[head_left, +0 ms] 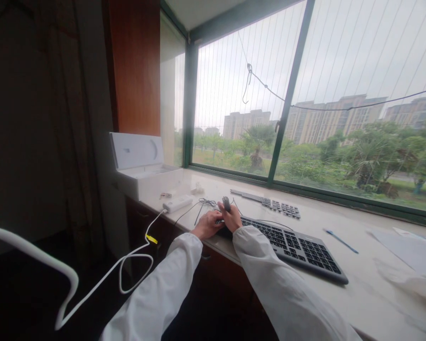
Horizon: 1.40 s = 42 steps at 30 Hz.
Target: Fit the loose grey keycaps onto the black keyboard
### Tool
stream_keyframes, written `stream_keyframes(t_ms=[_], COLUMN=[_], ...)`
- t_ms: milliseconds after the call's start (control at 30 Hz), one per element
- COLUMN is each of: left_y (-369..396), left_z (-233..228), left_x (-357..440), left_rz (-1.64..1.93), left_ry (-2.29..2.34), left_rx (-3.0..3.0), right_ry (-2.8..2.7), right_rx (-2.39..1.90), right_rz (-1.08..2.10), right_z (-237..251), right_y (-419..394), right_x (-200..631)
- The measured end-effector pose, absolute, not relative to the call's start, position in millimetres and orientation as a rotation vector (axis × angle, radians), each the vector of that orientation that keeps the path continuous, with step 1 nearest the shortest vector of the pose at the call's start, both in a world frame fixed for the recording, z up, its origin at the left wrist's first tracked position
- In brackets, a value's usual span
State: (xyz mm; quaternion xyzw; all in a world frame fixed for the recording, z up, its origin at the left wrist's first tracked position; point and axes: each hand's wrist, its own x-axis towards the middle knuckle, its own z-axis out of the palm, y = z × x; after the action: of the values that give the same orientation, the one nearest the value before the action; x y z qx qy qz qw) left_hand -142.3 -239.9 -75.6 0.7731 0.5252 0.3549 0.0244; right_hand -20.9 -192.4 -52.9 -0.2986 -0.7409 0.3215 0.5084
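A black keyboard [298, 246] lies slantwise on the pale counter, its left end hidden behind my hands. My right hand [232, 219] is closed around a short, dark, blunt-ended object [226, 204] that sticks up above the fingers; its kind is unclear. Close against it, my left hand [208, 224] has its fingers curled in at the keyboard's left end. What those fingers grip is too small and partly hidden. Just beyond the hands is a bundled thin black cable [206, 202].
An open white box [147, 182] stands at the left, near a white power strip [177, 203] with a white cord [102, 279] hanging off the edge. Dark key pieces [282, 207] lie by the window. A blue pen [341, 241] and papers [408, 251] are at right.
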Motion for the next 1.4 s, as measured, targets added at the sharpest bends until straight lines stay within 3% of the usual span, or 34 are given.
stream_keyframes(t_ms=[1400], left_y=[-236.0], left_z=[-75.8], left_x=[-144.4], left_rz=[1.191], left_ry=[1.524], left_rx=[2.303], right_ry=[-1.838], right_rx=[-0.691], right_rz=[0.724], right_z=[-55.9], right_y=[-192.5], right_x=[-19.6])
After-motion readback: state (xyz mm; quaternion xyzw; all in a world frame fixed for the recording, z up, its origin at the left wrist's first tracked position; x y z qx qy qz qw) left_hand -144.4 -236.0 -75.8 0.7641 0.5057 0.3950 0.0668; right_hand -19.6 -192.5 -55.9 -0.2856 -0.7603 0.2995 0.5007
